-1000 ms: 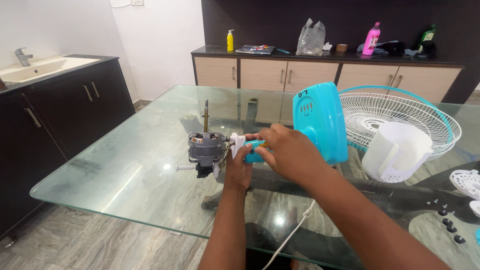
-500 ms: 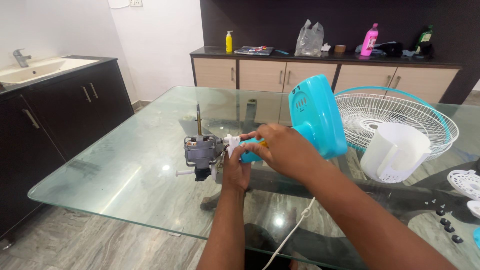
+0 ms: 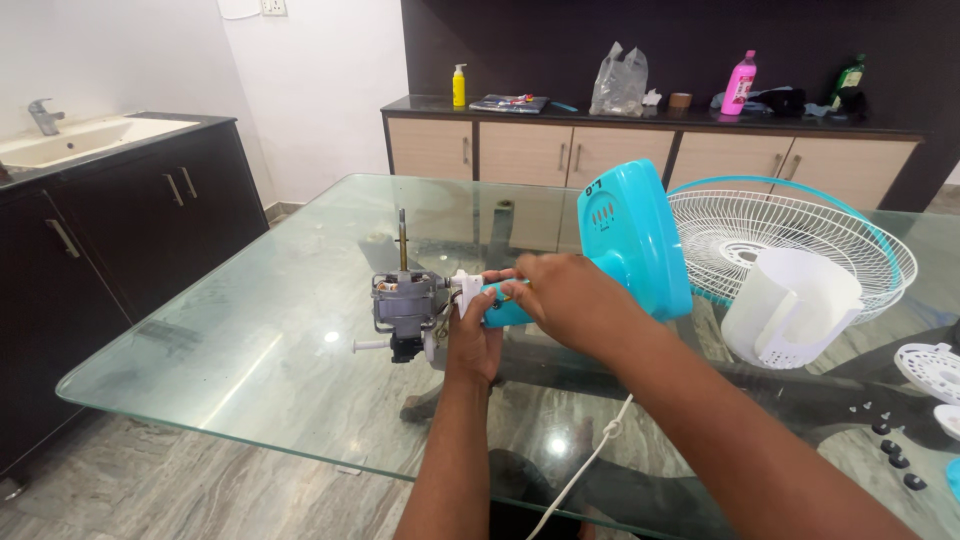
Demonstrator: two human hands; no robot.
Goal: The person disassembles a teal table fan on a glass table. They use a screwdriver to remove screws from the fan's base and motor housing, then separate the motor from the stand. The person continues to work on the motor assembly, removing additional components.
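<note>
A bare grey fan motor (image 3: 405,305) with an upright shaft lies on the glass table (image 3: 250,370), joined to a turquoise neck and round turquoise base (image 3: 635,240) standing on edge. My left hand (image 3: 472,335) grips the white joint and neck from below, just right of the motor. Over the turquoise neck, my right hand (image 3: 570,300) is closed around it, fingertips near the white joint. A white power cord (image 3: 590,460) hangs down under the table's edge.
A white wire fan guard (image 3: 800,235) lies at the right with a white motor cover (image 3: 790,310) on it. Small black screws (image 3: 895,455) and white parts (image 3: 930,365) sit far right. A dark sink counter (image 3: 100,200) stands left; a cabinet with bottles (image 3: 650,140) behind.
The fan assembly and both hands have shifted slightly left and nearer; the motor shaft stays upright. My grip on the neck is the same.
</note>
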